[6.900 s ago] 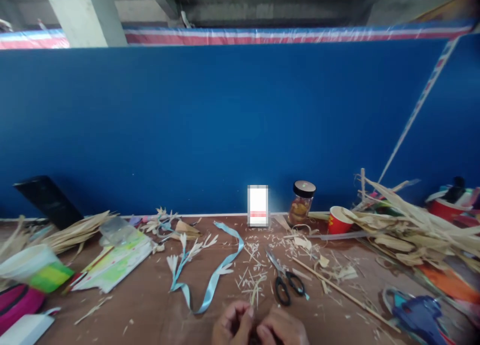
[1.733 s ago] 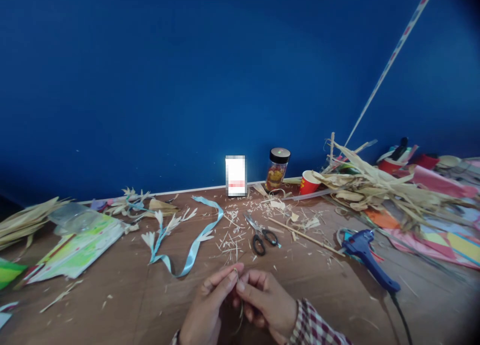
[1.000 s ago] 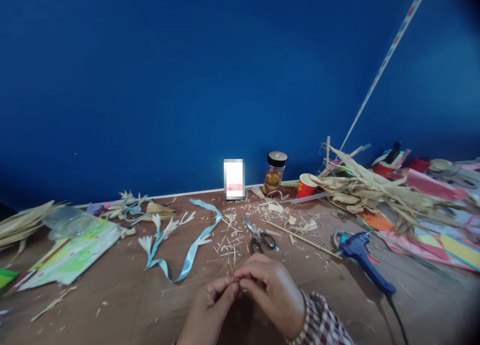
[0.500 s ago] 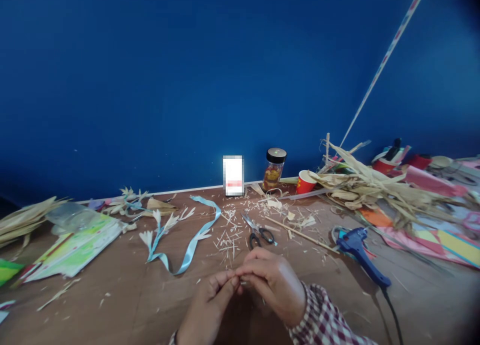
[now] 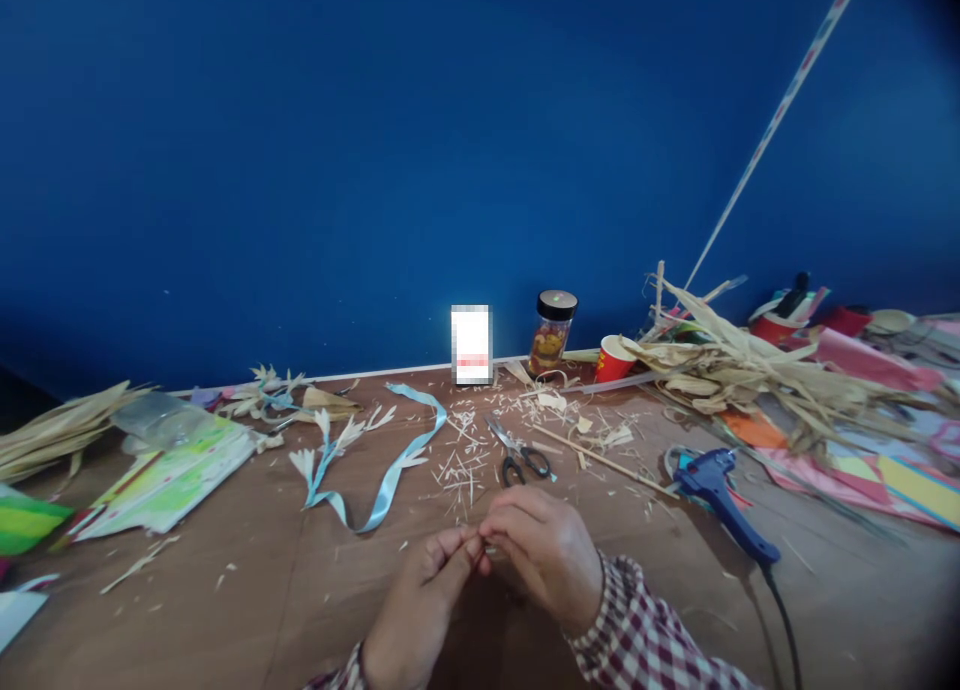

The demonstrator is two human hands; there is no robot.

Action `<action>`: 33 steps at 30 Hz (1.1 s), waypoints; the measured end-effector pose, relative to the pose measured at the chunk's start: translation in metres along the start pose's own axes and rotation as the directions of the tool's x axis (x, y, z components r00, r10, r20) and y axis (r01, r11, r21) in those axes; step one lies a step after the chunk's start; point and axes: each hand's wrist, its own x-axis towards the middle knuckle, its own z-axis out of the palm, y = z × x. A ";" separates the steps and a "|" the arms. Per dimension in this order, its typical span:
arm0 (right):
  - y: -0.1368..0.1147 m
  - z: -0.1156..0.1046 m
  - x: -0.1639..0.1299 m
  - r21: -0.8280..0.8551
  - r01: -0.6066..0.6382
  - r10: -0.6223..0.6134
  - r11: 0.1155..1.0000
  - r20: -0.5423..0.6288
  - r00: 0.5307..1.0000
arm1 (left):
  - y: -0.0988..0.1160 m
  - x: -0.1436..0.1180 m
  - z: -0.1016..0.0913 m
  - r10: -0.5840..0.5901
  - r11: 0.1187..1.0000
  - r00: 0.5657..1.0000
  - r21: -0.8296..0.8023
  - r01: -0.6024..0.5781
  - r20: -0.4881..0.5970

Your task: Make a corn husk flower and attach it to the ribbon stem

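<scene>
Right hand [image 5: 544, 560] rolled inward, grip untellable; left hand [image 5: 431, 590] pinched; scissors [image 5: 517, 452] at one o'clock; fingerwork seemingly underway, steadiness needed.

Observed left hand [image 5: 424, 595] and right hand [image 5: 551, 555] meeting at fingertips [image 5: 472, 546] above brown table [image 5: 225, 630]; cannot make out anything between. Found scissors [image 5: 517, 451] just beyond, blue glue gun [image 5: 712, 481] farther right.

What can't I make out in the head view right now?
Head view:
Anything between left hand and right hand: mostly hidden by both.
Detail on white rectangle: blurred into blocks.
Far end of cord: cut off by bottom edge.
Green tub: cut off by left edge.
</scene>
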 end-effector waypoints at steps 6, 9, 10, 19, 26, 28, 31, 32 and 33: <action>-0.002 -0.001 0.005 0.089 -0.072 0.072 0.993 0.004 0.997 | -0.003 0.003 -0.002 -0.017 0.998 0.999 -0.057 0.020 0.041; -0.002 0.000 0.005 0.139 -0.109 0.111 0.984 -0.006 0.994 | -0.006 0.007 -0.005 0.024 1.000 1.000 0.006 -0.024 -0.001; -0.002 0.000 0.005 0.158 -0.114 0.116 0.981 -0.005 0.993 | -0.007 0.008 -0.006 0.038 0.999 0.999 0.023 -0.038 -0.022; 0.004 -0.002 0.005 0.251 -0.138 0.120 0.958 0.085 0.989 | -0.011 0.011 -0.008 0.028 0.999 0.998 0.039 -0.026 -0.056; 0.007 -0.002 0.005 0.206 -0.099 0.071 0.973 0.136 0.988 | -0.014 0.011 -0.009 0.033 0.985 0.999 0.171 -0.026 -0.038; 0.009 -0.001 0.005 0.181 -0.093 0.069 0.979 0.134 0.989 | -0.015 0.012 -0.010 0.034 0.984 0.999 0.178 -0.029 -0.022; 0.011 0.001 0.004 0.149 -0.096 0.078 0.984 0.121 0.990 | -0.016 0.013 -0.009 0.021 0.987 1.000 0.158 -0.020 -0.006; 0.011 0.002 0.004 0.143 -0.101 0.085 0.985 0.117 0.990 | -0.016 0.013 -0.008 0.021 0.988 1.000 0.151 -0.020 -0.004; 0.011 0.003 0.004 0.141 -0.105 0.090 0.984 0.112 0.990 | -0.017 0.014 -0.008 0.023 0.989 1.000 0.145 -0.022 -0.003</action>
